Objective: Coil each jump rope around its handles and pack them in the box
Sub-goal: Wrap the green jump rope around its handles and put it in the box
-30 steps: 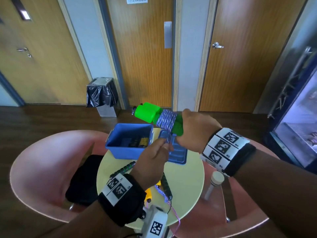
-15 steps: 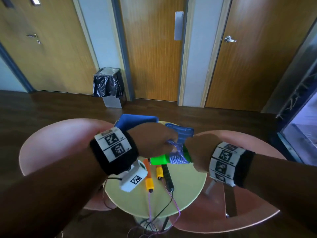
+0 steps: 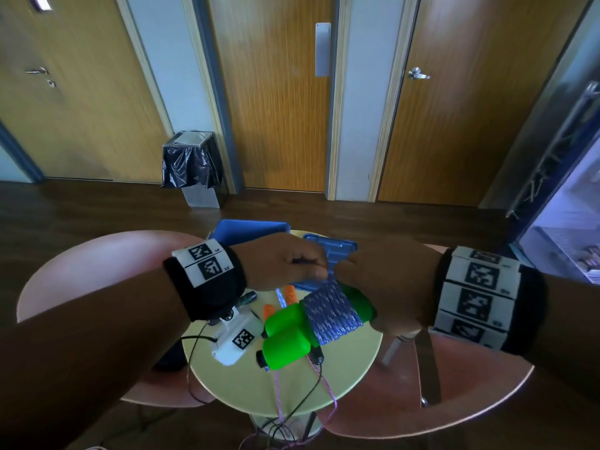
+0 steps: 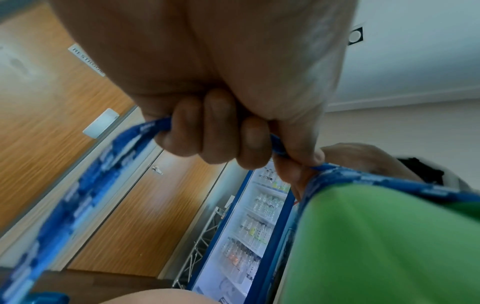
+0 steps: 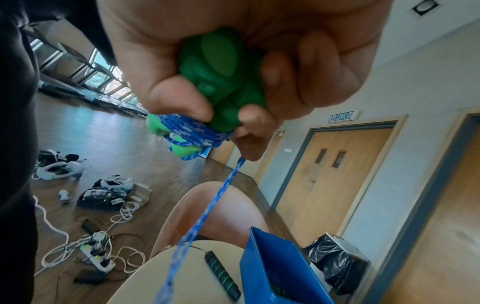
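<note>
While the right hand (image 5: 249, 67) clenches the 2 green handles (image 3: 285, 336), the left hand (image 4: 221, 115) pinches the blue rope (image 5: 207, 207).

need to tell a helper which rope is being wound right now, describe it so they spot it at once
Look above the round yellow table, between the two hands. The right hand grips a pair of green handles with blue-and-white rope coiled round their middle, and the left hand pinches its free end. The other ropes lie on the table with slim orange or black handles.

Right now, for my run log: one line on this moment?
left hand: pinches rope | right hand: grips handles | box: open
</note>
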`<control>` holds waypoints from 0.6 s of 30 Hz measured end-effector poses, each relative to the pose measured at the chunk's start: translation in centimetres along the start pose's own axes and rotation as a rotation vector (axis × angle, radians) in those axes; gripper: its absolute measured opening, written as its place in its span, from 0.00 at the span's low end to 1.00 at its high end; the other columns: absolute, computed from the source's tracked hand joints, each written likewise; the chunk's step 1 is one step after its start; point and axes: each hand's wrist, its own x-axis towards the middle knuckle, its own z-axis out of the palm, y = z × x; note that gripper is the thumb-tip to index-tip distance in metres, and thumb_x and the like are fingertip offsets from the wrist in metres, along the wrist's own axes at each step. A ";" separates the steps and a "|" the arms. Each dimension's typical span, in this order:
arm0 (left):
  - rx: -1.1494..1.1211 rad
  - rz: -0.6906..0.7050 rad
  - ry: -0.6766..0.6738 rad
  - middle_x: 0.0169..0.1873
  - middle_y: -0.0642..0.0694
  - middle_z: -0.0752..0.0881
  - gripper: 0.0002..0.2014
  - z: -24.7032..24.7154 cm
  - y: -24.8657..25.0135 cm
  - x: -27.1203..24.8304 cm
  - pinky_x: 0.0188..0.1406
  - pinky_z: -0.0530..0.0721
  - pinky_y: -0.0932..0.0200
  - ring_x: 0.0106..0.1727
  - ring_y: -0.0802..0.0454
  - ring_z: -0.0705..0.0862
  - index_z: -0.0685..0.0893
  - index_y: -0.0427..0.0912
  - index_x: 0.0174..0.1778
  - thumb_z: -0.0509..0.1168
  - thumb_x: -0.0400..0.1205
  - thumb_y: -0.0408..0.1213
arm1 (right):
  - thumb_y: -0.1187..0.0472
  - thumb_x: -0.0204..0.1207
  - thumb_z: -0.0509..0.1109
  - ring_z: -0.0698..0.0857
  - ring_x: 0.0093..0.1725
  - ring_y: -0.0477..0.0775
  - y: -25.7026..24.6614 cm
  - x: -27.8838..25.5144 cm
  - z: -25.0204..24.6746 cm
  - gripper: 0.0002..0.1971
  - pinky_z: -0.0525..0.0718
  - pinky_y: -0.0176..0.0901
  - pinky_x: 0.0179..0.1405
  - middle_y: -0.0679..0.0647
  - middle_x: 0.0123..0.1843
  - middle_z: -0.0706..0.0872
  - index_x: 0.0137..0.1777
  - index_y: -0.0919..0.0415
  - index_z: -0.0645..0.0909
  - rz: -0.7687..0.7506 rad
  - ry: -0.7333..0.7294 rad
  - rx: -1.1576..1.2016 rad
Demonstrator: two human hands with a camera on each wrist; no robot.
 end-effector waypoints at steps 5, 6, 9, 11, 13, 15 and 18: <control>-0.104 -0.030 0.017 0.32 0.60 0.82 0.09 0.5 -0.9 -0.3 0.39 0.76 0.67 0.32 0.64 0.78 0.81 0.61 0.40 0.60 0.85 0.48 | 0.48 0.68 0.72 0.83 0.45 0.56 0.7 -0.3 -0.6 0.16 0.84 0.47 0.44 0.47 0.47 0.80 0.50 0.47 0.69 -0.012 0.045 0.007; -0.142 -0.027 0.044 0.31 0.58 0.82 0.10 0.7 -0.8 -0.5 0.38 0.77 0.66 0.32 0.62 0.78 0.82 0.59 0.40 0.60 0.85 0.49 | 0.47 0.67 0.72 0.84 0.45 0.56 0.9 -0.4 -0.8 0.17 0.84 0.47 0.44 0.47 0.47 0.81 0.51 0.47 0.70 -0.016 0.061 0.028; -0.221 0.029 0.110 0.34 0.51 0.82 0.16 1.3 -1.0 -0.6 0.43 0.80 0.62 0.37 0.57 0.81 0.82 0.45 0.43 0.60 0.84 0.53 | 0.46 0.67 0.74 0.84 0.46 0.54 1.1 -0.5 -1.1 0.18 0.85 0.48 0.47 0.47 0.48 0.83 0.54 0.46 0.73 -0.043 0.081 0.110; -0.285 0.081 0.167 0.39 0.52 0.85 0.21 1.8 -1.1 -0.6 0.50 0.80 0.61 0.44 0.59 0.83 0.84 0.47 0.45 0.63 0.79 0.64 | 0.50 0.67 0.76 0.85 0.50 0.55 1.1 -0.4 -1.4 0.20 0.85 0.50 0.52 0.47 0.51 0.85 0.59 0.49 0.77 -0.042 0.101 0.231; -0.326 0.084 0.375 0.43 0.49 0.88 0.29 2.9 -1.8 -1.1 0.52 0.84 0.52 0.47 0.53 0.87 0.87 0.45 0.46 0.76 0.65 0.68 | 0.53 0.66 0.77 0.85 0.50 0.54 0.9 -0.3 -1.6 0.21 0.85 0.52 0.54 0.48 0.51 0.86 0.59 0.52 0.80 0.013 0.158 0.343; -0.422 0.027 0.641 0.51 0.37 0.86 0.33 5.5 -4.0 -1.1 0.54 0.83 0.38 0.52 0.40 0.85 0.87 0.39 0.50 0.83 0.59 0.60 | 0.51 0.64 0.77 0.83 0.44 0.48 0.6 -0.2 -1.7 0.16 0.84 0.46 0.47 0.43 0.43 0.83 0.51 0.48 0.78 0.065 0.275 0.430; -0.693 0.093 0.849 0.53 0.40 0.89 0.17 7.3 -2.4 -1.5 0.49 0.80 0.47 0.49 0.45 0.86 0.89 0.42 0.50 0.80 0.70 0.47 | 0.33 0.58 0.66 0.79 0.39 0.44 -0.3 0.2 -1.5 0.21 0.78 0.39 0.42 0.39 0.37 0.76 0.47 0.43 0.73 0.120 0.393 0.455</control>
